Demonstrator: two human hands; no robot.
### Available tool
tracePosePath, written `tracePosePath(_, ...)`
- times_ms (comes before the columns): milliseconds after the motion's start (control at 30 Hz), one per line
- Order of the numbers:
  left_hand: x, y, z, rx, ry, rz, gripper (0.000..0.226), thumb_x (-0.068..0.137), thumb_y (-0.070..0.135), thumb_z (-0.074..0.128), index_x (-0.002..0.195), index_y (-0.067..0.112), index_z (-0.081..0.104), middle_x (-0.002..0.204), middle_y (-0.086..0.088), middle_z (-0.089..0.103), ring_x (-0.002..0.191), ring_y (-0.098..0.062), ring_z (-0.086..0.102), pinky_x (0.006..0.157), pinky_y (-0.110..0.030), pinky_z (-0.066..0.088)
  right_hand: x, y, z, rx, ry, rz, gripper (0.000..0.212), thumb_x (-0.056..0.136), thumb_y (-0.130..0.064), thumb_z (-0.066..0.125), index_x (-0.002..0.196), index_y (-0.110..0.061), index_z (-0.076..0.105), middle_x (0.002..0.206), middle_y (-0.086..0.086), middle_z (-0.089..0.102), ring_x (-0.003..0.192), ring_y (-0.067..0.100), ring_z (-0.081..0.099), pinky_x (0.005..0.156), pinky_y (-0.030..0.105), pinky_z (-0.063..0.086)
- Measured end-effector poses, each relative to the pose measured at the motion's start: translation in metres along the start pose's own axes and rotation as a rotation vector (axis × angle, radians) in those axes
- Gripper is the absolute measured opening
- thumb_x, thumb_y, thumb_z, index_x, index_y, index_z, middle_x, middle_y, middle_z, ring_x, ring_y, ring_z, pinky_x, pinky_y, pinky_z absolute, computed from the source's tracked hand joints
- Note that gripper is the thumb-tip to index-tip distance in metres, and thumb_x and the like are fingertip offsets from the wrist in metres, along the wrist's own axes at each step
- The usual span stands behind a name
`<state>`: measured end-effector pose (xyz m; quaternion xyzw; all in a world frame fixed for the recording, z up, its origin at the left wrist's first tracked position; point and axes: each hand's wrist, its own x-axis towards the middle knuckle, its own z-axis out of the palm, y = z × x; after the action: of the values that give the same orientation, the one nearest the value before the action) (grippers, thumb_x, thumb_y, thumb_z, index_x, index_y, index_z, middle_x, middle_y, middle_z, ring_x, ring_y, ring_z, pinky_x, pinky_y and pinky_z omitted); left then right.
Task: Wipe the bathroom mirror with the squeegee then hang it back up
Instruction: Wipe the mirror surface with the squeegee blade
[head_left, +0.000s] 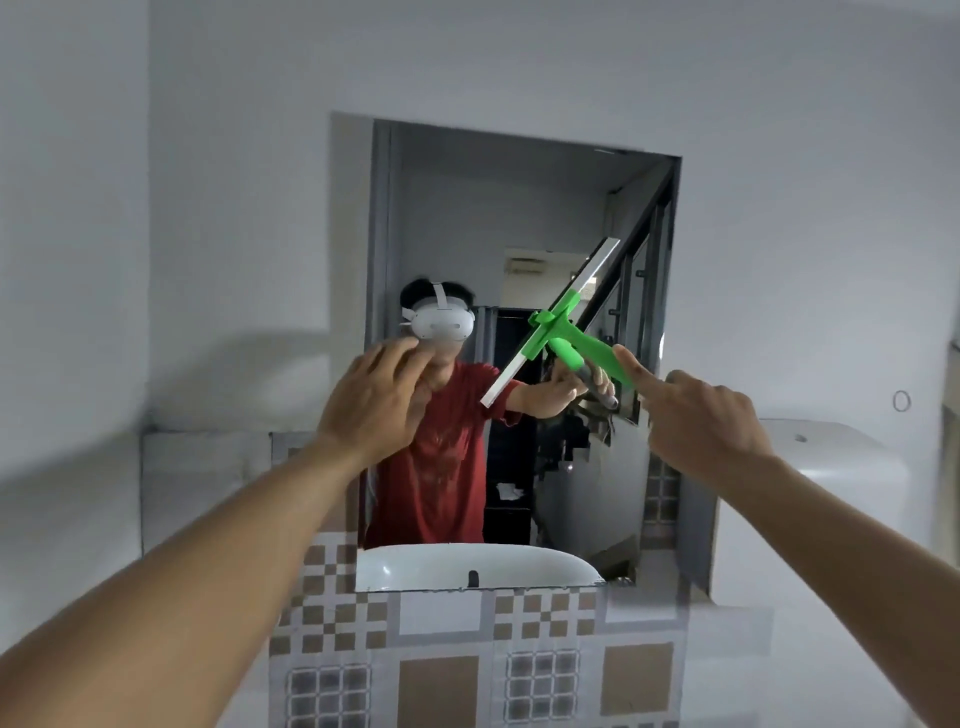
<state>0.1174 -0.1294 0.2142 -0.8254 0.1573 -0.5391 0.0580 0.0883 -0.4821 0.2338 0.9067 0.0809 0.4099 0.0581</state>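
I am gripping the green plastic handle of the squeegee (566, 332) in my right hand (696, 415), index finger lying along it, its long straight blade tilting diagonally against the right side of the rectangular mirror (519, 208). My left hand (374, 400) is hovering empty, fingers loosely curled, near the glass. A smooth white basin (467, 569) is reflecting below, above checkered tiles (441, 675)

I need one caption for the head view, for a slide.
Right hand holds green squeegee tilted on bathroom mirror.
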Motion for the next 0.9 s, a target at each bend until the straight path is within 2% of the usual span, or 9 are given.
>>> tracePosePath(100, 0.055, -0.009, -0.02, 0.089, -0.014, 0.037, 0.062, 0.089, 0.029, 0.062, 0.145, 0.012, 0.043, 0.147, -0.017, 0.041, 0.13, -0.036, 0.042, 0.105, -0.05, 0.046, -0.013, 0.003, 0.007, 0.105, -0.008, 0.051, 0.081, 0.096, -0.017, 0.047, 0.156, -0.043, -0.001, 0.09, 0.005, 0.061, 0.062, 0.022, 0.055, 0.053, 0.032, 0.042)
tracePosePath(233, 0.103, -0.02, -0.036, 0.171, -0.102, 0.059, 0.073, 0.086, 0.029, 0.066, 0.151, 0.021, 0.035, 0.156, -0.016, 0.028, 0.139, -0.038, 0.031, 0.105, -0.054, 0.046, -0.034, -0.005, 0.035, 0.275, 0.013, 0.141, 0.078, 0.098, -0.019, 0.048, 0.156, -0.043, 0.002, 0.085, 0.007, 0.063, 0.062, 0.025, 0.061, 0.056, 0.042, 0.058)
tracePosePath(300, 0.11, -0.023, -0.035, 0.176, -0.151, 0.058, 0.074, 0.086, 0.028, 0.065, 0.153, 0.024, 0.033, 0.16, -0.014, 0.022, 0.141, -0.038, 0.026, 0.105, -0.054, 0.046, -0.047, -0.01, 0.051, 0.344, 0.014, 0.189, 0.083, 0.096, -0.015, 0.051, 0.155, -0.044, 0.001, 0.083, 0.004, 0.064, 0.06, 0.023, 0.061, 0.053, 0.043, 0.059)
tracePosePath(400, 0.11, -0.026, -0.032, 0.181, -0.148, 0.07, 0.076, 0.084, 0.031, 0.07, 0.152, 0.023, 0.036, 0.16, -0.014, 0.024, 0.14, -0.039, 0.027, 0.105, -0.054, 0.043, -0.067, -0.026, 0.063, 0.421, -0.037, 0.278, 0.082, 0.095, -0.014, 0.05, 0.156, -0.043, 0.004, 0.083, 0.004, 0.064, 0.061, 0.023, 0.061, 0.049, 0.036, 0.053)
tracePosePath(500, 0.108, -0.027, -0.032, 0.167, -0.144, 0.074, 0.079, 0.08, 0.032, 0.073, 0.15, 0.023, 0.039, 0.157, -0.014, 0.027, 0.138, -0.041, 0.029, 0.102, -0.055, 0.044, -0.08, -0.052, 0.067, 0.477, -0.082, 0.353, 0.078, 0.098, -0.014, 0.049, 0.158, -0.036, 0.005, 0.078, 0.001, 0.057, 0.052, 0.012, 0.048, 0.042, 0.027, 0.033)
tracePosePath(567, 0.109, -0.027, -0.035, 0.167, -0.147, 0.067, 0.079, 0.079, 0.032, 0.074, 0.149, 0.023, 0.039, 0.156, -0.013, 0.029, 0.136, -0.041, 0.03, 0.1, -0.055, 0.045, -0.087, -0.069, 0.073, 0.549, -0.089, 0.404, 0.077, 0.1, -0.015, 0.048, 0.159, -0.033, 0.003, 0.077, 0.001, 0.058, 0.051, 0.01, 0.046, 0.043, 0.029, 0.036)
tracePosePath(733, 0.109, -0.026, -0.037, 0.16, -0.154, 0.058, 0.079, 0.081, 0.033, 0.075, 0.15, 0.024, 0.038, 0.156, -0.011, 0.029, 0.137, -0.04, 0.029, 0.101, -0.054, 0.044, -0.104, -0.117, 0.093, 0.779, -0.135, 0.518, 0.085, 0.099, -0.013, 0.051, 0.158, -0.029, -0.007, 0.074, 0.0, 0.062, 0.055, 0.016, 0.057, 0.055, 0.042, 0.058)
tracePosePath(833, 0.109, -0.027, -0.039, 0.174, -0.158, 0.063, 0.079, 0.081, 0.037, 0.074, 0.15, 0.025, 0.039, 0.156, -0.011, 0.03, 0.137, -0.039, 0.03, 0.099, -0.054, 0.045, -0.103, -0.156, 0.083, 0.997, -0.124, 0.57, 0.082, 0.101, -0.011, 0.048, 0.158, -0.027, -0.009, 0.072, 0.0, 0.061, 0.06, 0.017, 0.06, 0.053, 0.037, 0.055)
tracePosePath(900, 0.11, -0.028, -0.043, 0.183, -0.166, 0.063, 0.08, 0.081, 0.043, 0.075, 0.15, 0.026, 0.04, 0.155, -0.01, 0.032, 0.136, -0.038, 0.031, 0.098, -0.053, 0.047, -0.096, -0.181, 0.075, 1.161, -0.075, 0.625, 0.076, 0.104, -0.017, 0.044, 0.157, -0.027, -0.009, 0.071, -0.006, 0.056, 0.06, 0.007, 0.053, 0.05, 0.026, 0.046)
